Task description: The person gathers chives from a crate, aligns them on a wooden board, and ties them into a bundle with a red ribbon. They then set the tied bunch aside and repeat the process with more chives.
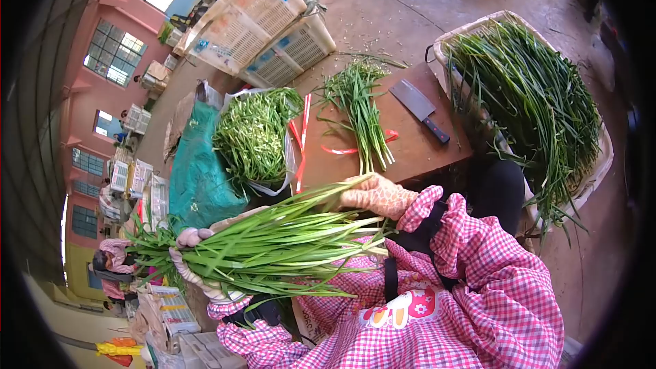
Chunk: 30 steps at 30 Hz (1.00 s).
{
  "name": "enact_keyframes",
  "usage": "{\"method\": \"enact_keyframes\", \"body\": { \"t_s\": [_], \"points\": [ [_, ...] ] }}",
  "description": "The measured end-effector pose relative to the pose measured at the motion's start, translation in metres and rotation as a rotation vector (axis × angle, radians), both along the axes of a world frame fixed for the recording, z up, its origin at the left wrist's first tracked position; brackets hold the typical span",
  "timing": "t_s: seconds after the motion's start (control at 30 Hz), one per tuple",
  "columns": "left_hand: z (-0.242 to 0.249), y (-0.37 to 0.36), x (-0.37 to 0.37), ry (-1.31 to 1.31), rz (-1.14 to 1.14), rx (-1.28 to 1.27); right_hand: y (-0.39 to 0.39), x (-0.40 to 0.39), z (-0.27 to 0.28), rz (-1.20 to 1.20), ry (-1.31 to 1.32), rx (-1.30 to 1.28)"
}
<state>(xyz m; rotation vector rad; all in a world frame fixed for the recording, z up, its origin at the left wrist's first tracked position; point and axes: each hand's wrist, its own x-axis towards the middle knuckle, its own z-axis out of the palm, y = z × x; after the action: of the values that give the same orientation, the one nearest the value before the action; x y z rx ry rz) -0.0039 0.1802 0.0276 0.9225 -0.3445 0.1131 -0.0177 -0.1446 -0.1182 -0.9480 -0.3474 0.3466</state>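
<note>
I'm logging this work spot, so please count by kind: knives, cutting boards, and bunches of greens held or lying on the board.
Knife: 1
Cutting board: 1
Bunches of greens: 2 (held bunch, board bunch)
Total: 4

The smock (478, 294) is checked pink and white. The right glove (383, 197) is tan with a pale net pattern. The held leaves (273, 242) are bright green, their stem ends whitish. The board (427, 143) is reddish brown; the ribbon (304, 138), red and white; the left sheet (195, 184), teal; the far crates (249, 17), off-white with blue marks.
</note>
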Motion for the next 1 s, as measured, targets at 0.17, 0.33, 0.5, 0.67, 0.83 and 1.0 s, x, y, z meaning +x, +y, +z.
{"method": "enact_keyframes", "body": {
  "t_s": [0.17,0.33,0.5,0.67,0.83,1.0],
  "points": [
    [-0.012,0.046,0.016,-0.06,-0.111,0.065,-0.062,-0.026,-0.018,-0.125,0.046,0.088],
    [-0.016,0.065,0.017,-0.057,0.028,0.145,-0.122,-0.073,-0.008,-0.282,-0.618,-1.583],
    [-0.022,0.057,0.013,0.051,-0.121,-0.086,-0.079,-0.084,0.036,-0.418,-0.571,-1.104],
    [-0.022,0.051,0.016,-0.043,-0.061,0.022,-0.035,-0.057,0.061,-0.175,-0.634,-1.042],
    [-0.015,0.045,0.008,-0.094,0.021,0.15,-0.018,-0.037,0.042,-0.02,-0.686,-1.202],
    [-0.014,0.05,0.009,-0.053,-0.068,0.07,-0.044,-0.044,0.014,-0.012,-0.632,-1.01]
  ]
}}
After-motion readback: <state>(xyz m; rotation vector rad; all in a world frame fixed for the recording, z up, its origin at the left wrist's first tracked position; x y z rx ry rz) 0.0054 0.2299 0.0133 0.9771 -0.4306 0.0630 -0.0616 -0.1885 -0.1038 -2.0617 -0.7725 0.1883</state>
